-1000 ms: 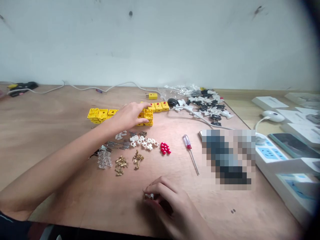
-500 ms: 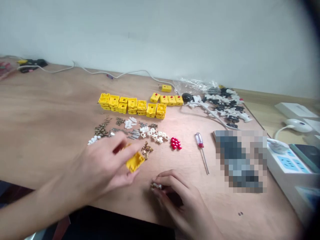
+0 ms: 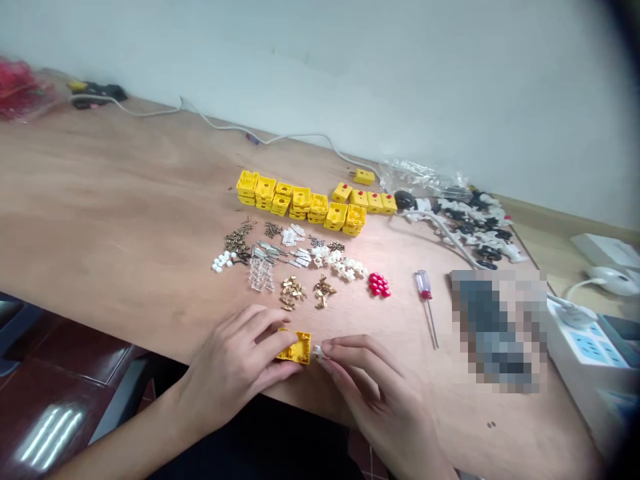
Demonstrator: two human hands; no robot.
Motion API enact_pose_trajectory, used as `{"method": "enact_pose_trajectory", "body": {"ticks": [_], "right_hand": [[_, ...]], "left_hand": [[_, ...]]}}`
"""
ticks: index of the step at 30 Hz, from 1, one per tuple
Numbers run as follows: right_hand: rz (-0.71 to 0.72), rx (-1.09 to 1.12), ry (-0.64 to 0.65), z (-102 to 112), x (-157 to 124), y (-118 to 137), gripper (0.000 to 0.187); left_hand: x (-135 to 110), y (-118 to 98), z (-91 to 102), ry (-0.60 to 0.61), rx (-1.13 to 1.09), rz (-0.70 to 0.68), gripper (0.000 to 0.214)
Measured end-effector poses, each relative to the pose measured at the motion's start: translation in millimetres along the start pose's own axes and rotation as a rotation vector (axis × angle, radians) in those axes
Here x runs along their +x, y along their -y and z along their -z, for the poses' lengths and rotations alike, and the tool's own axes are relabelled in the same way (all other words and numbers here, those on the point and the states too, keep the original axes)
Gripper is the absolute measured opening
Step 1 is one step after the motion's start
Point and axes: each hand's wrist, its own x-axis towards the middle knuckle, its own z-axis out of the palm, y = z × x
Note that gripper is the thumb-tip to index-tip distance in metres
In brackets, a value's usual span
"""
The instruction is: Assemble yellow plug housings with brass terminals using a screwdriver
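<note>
My left hand (image 3: 235, 367) grips a yellow plastic housing (image 3: 296, 347) near the table's front edge, fingers closed round it. My right hand (image 3: 370, 387) pinches a small white part (image 3: 317, 349) right against the housing's right side. Behind them lie a row of yellow housings (image 3: 305, 203), brass clips (image 3: 305, 291), white fittings (image 3: 345, 263), clear pieces (image 3: 261, 275) and red caps (image 3: 379, 284).
A red-handled screwdriver (image 3: 426, 300) lies to the right of the red caps. Black and white parts (image 3: 475, 223) and a plastic bag sit at the back right. A white power strip (image 3: 590, 333) is at the far right; a cable (image 3: 210, 123) runs along the wall.
My left hand has taken a yellow housing from the back row and brought it to the front edge beside my right hand. The view has swung left and down.
</note>
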Motion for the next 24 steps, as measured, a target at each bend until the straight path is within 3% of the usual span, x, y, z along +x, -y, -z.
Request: {"method": "enact_pose_trajectory", "body": {"ticks": [9,24], "right_hand": [[0.063,-0.055,0.033,-17,7,5,0.028],[0.068,-0.038,0.022,-18,16,11,0.026]], "left_hand": [[-1,1,0.0,0.037,-0.193,0.019,0.020],[-2,1,-0.3,0.033,-0.210,0.018,0.018]]}}
